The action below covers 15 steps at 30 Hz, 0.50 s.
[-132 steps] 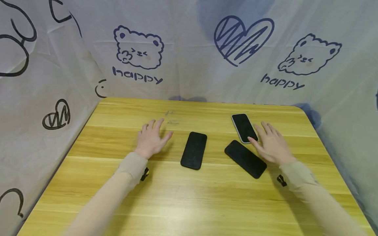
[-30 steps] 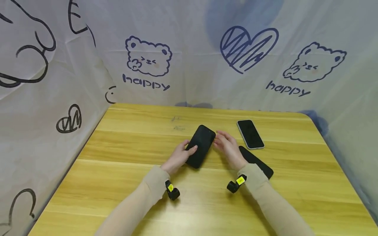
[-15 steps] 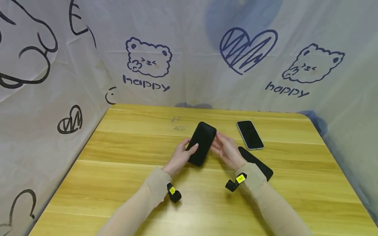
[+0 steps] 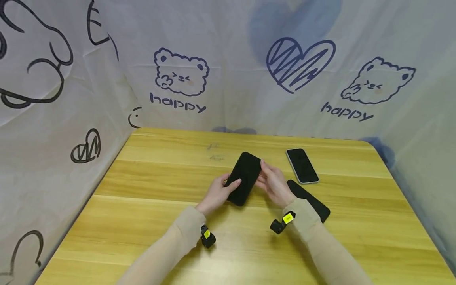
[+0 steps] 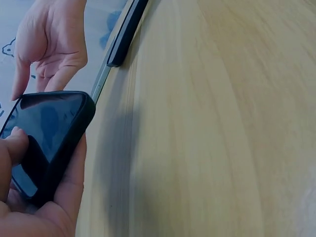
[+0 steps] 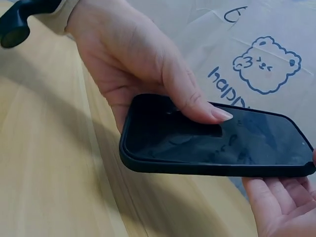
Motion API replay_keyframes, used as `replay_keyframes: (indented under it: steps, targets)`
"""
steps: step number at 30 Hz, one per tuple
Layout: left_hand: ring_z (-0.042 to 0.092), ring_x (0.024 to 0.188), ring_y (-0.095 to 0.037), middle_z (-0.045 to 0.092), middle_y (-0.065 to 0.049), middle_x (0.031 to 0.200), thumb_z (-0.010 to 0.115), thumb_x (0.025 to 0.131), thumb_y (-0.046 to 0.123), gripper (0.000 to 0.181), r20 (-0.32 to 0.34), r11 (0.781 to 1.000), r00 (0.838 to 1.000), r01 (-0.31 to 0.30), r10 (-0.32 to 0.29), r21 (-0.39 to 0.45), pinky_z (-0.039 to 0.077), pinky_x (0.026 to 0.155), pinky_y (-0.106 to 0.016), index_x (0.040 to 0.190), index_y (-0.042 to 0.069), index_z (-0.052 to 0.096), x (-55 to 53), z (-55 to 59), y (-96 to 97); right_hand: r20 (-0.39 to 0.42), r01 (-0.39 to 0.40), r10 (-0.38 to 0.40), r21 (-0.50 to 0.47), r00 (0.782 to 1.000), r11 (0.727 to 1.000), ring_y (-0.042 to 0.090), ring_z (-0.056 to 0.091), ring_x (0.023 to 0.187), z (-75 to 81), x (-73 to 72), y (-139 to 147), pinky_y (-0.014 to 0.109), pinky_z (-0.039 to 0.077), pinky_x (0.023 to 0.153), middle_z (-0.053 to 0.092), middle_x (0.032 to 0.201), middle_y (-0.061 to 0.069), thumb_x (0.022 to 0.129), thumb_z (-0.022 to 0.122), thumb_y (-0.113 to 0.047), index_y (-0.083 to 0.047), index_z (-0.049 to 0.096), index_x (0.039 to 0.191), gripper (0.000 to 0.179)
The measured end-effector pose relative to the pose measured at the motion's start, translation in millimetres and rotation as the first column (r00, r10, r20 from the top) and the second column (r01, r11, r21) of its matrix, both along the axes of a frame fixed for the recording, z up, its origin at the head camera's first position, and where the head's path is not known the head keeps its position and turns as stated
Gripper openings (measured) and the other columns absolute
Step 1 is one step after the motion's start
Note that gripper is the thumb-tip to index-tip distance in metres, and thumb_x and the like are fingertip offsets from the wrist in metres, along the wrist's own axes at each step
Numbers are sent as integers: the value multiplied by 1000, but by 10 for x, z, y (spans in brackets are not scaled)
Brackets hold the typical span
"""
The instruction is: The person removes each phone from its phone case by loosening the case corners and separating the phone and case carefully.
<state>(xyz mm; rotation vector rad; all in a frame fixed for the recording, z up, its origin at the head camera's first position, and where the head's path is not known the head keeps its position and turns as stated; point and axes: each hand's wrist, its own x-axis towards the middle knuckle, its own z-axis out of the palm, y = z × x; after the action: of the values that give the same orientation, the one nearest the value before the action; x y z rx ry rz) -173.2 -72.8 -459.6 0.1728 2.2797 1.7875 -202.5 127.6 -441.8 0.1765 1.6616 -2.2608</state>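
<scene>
Lifted off the yellow wood-grain table point(image 4: 117, 221) since the earliest frame, a black rectangular phone point(image 4: 248, 170) now hangs between both hands — left hand point(image 4: 215, 192) gripping it, thumb over the screen; right hand point(image 4: 274, 184) curled lightly, holding its far right corner. Further right, a white-edged phone point(image 4: 303, 166) lies beyond a second black phone point(image 4: 311, 204).

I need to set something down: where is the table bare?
The yellow wood-grain table is bare left of the left hand and right of the white-edged black phone. Crowded right of centre: that phone, a black rectangular phone lying nearer, and the right hand touching the held black-cased phone.
</scene>
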Motion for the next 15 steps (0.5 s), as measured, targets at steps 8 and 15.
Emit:
replay_keyframes:
  steps: [8,15]
  targets:
    - [67,80,-9,74,-15,103,59,103,31,34,2,997,998,64,-64,-44,54,75,-24,113,0,68,18,-28,-31,-63,9,-2,115,998,993,9,74,81,-63,25,17,25,61,71,74,86,-6,107,45,-41,-3,61,120,43]
    - [68,78,-9,75,-14,101,59,103,34,37,19,996,997,78,-77,-42,52,73,-23,113,0,68,4,-20,-30,-105,48,-34,136,994,990,7,74,83,-57,33,2,23,60,71,73,90,-8,108,45,-36,5,57,131,49]
